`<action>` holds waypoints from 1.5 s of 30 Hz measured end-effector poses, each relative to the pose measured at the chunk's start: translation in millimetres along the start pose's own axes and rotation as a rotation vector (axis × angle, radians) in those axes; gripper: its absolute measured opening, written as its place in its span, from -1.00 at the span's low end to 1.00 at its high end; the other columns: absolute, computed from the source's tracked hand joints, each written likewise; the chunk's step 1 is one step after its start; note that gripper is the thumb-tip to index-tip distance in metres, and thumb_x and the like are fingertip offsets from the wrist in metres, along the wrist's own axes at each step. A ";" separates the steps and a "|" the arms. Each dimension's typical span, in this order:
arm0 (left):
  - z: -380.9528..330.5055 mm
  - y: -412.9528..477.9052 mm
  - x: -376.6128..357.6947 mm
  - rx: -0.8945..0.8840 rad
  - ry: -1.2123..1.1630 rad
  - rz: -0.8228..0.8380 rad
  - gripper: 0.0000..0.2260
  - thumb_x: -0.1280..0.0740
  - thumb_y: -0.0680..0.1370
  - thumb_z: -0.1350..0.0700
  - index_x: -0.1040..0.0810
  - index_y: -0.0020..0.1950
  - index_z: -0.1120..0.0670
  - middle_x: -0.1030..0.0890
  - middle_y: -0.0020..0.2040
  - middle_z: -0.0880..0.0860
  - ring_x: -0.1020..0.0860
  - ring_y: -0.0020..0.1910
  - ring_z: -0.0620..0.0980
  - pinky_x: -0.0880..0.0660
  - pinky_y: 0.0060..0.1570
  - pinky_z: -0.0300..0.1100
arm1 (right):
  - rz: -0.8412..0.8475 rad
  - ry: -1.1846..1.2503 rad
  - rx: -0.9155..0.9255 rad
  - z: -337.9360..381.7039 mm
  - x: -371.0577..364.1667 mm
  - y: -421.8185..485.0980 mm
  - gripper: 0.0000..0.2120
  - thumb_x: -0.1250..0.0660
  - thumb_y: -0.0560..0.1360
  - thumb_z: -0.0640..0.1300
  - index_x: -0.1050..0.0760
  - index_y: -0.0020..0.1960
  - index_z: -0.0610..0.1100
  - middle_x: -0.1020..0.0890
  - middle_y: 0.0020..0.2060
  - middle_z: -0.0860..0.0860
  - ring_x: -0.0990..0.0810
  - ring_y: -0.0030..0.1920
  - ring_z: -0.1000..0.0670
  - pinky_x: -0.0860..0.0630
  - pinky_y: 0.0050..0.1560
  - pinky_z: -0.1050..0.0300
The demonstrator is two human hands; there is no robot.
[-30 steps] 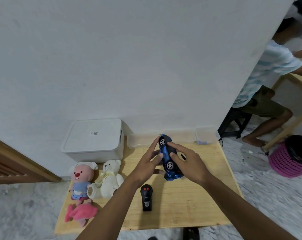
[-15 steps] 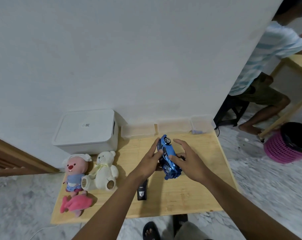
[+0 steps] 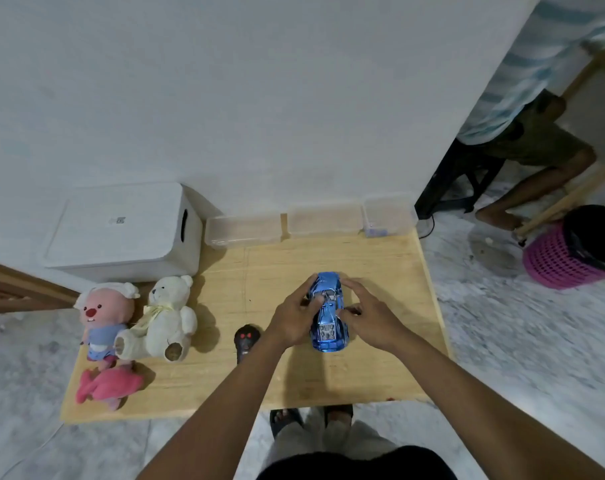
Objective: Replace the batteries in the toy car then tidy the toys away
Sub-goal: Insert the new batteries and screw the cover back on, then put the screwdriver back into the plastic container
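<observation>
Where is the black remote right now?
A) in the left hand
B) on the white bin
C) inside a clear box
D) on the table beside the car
D: the black remote lies on the wooden table, just left of the blue car, which the left hand and right hand grip.

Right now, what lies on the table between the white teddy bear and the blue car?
In the head view, the black remote control lies there, partly hidden by the left forearm, next to the left hand gripping the blue car.
</observation>
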State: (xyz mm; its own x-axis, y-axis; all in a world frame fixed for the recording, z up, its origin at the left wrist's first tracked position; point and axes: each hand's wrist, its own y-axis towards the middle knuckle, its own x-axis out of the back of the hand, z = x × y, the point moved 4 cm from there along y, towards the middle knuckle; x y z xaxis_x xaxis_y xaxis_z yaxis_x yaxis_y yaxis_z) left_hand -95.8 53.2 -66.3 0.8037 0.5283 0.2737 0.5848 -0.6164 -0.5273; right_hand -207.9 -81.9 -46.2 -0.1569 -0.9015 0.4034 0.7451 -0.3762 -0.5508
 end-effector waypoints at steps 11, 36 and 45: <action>6.9 5.6 -15.3 -0.001 0.165 -0.196 -0.66 -0.38 0.64 0.06 -0.57 0.42 -0.11 -0.74 0.10 0.01 -0.67 0.15 -0.01 -0.53 0.18 -0.19 | 0.074 -0.151 -0.081 -30.3 -6.5 19.2 -0.33 -0.38 0.56 0.00 -0.13 0.56 0.20 -0.61 -0.24 0.16 -0.67 -0.19 0.02 -0.51 -0.30 0.14; 4.6 22.8 87.1 0.073 0.207 -0.482 -0.48 -0.49 0.53 0.06 -0.46 0.47 -0.04 -0.51 0.37 0.13 -0.60 0.05 0.06 -0.43 0.07 -0.18 | -0.174 -0.312 0.157 18.9 31.1 60.0 -0.52 -0.37 0.55 0.10 -0.34 0.44 0.22 -0.60 0.17 0.11 -0.54 0.23 -0.01 -0.53 0.12 0.05; -4.9 68.0 175.5 0.037 0.392 -0.589 -0.24 -0.48 0.53 0.09 -0.15 0.63 0.05 -0.17 0.55 0.26 -0.46 0.32 0.20 -0.44 0.18 -0.01 | -0.180 -0.720 0.371 120.7 -25.2 137.3 -0.46 -0.35 0.53 0.07 -0.30 0.47 0.13 -0.41 0.40 0.06 -0.64 0.07 -0.13 -0.56 0.02 0.01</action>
State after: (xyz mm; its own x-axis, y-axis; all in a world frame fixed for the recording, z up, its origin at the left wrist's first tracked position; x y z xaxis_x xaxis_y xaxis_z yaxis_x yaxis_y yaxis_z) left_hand 85.6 101.2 -50.1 0.3396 0.5141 0.7877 0.9358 -0.2692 -0.2278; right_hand -23.3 -84.9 -43.8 0.0652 -0.4292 0.9008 0.9335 -0.2928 -0.2071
